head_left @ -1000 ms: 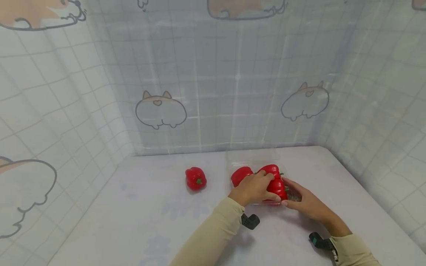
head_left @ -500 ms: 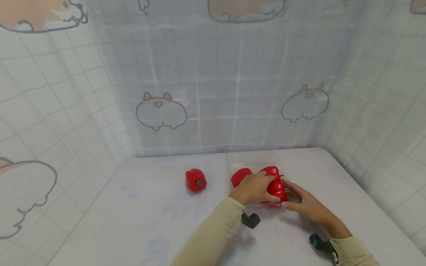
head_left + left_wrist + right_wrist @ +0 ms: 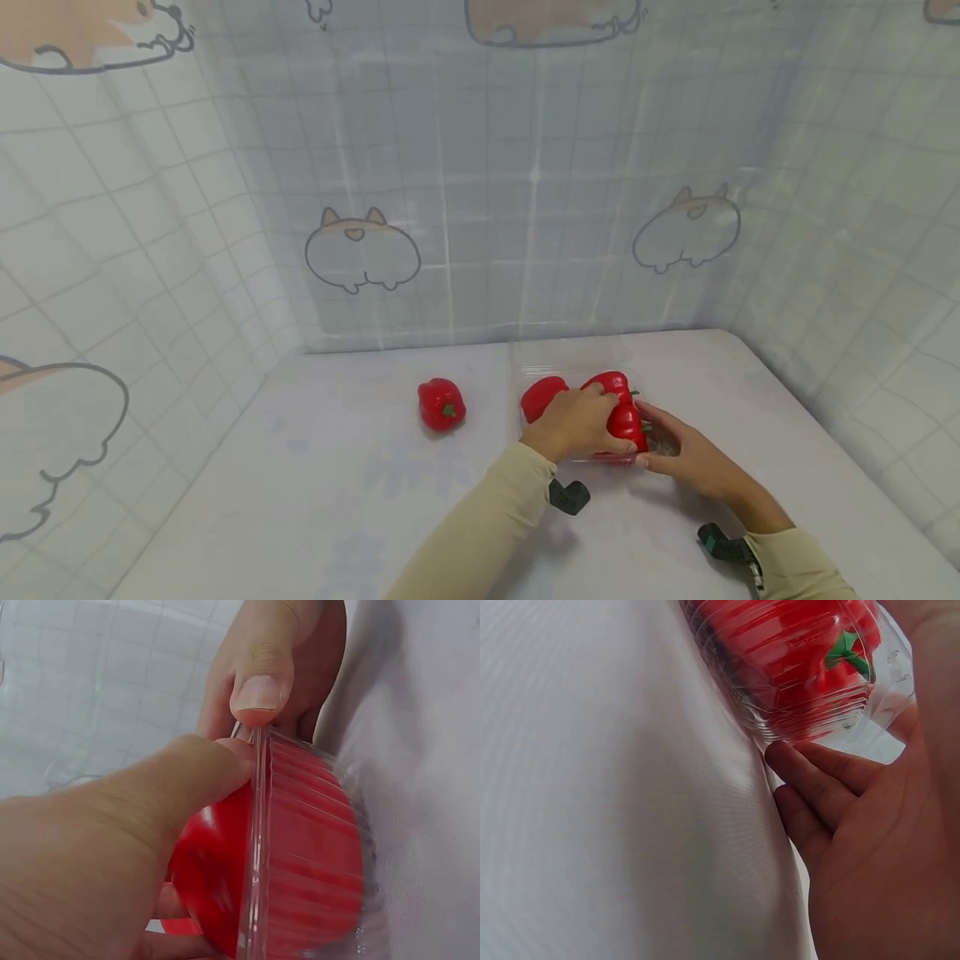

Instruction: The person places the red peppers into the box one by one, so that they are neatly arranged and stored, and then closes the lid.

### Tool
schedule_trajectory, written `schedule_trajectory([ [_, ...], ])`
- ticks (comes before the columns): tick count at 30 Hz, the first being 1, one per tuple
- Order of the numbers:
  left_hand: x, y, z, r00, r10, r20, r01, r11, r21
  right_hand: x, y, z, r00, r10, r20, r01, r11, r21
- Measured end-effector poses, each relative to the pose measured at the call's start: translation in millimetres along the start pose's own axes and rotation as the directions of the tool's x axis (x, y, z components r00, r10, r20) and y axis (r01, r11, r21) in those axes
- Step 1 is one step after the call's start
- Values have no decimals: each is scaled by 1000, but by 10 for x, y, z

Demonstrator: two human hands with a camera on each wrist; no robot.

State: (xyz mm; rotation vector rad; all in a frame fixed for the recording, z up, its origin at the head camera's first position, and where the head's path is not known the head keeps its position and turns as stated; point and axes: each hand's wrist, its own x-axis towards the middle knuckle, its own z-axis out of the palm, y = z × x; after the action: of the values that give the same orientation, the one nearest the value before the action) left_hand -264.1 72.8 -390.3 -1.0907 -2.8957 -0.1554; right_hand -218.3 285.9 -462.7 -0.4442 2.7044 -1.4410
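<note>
In the head view, a clear plastic clamshell box (image 3: 319, 847) holds several red bell peppers. My left hand (image 3: 576, 423) reaches over the box and grips the red bell pepper (image 3: 626, 427) nearest its right front, thumb by the front rim. Behind that one is another red bell pepper (image 3: 613, 382), and a further red bell pepper (image 3: 543, 397) lies at the left end. My right hand (image 3: 697, 454) holds the right end of the box, its thumb (image 3: 260, 694) at the rim in the left wrist view. The right wrist view shows fingers (image 3: 802, 776) low against the ribbed wall, near a green stem (image 3: 847, 656).
A single red bell pepper (image 3: 442, 405) lies on the white-covered table (image 3: 300, 492), left of the box. The open clear lid (image 3: 566, 354) lies toward the back. Grid-patterned curtains (image 3: 480, 192) with cartoon dogs hang behind and at both sides.
My left hand has shifted very slightly to the right over the pepper. The right hand, the box and the separate pepper stay where they were.
</note>
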Motion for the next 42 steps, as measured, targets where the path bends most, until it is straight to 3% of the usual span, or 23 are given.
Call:
schedule_trajectory([
  [15, -31, -90, -13, 1000, -14, 27, 18, 989, -144, -12, -37, 14, 1000, 1, 0, -1, 1000, 7],
  [21, -109, -85, 11, 998, -58, 23, 61, 981, -184, -14, -17, 3, 1000, -20, -4, 20, 1000, -23],
  [29, -196, -81, 24, 999, -49, -5, 48, 988, -145, -27, -29, 20, 1000, -23, 0, 23, 1000, -8],
  [42, -264, -103, 17, 998, -32, -62, 22, 988, -152, -21, -21, 14, 1000, -13, 13, 12, 999, 45],
])
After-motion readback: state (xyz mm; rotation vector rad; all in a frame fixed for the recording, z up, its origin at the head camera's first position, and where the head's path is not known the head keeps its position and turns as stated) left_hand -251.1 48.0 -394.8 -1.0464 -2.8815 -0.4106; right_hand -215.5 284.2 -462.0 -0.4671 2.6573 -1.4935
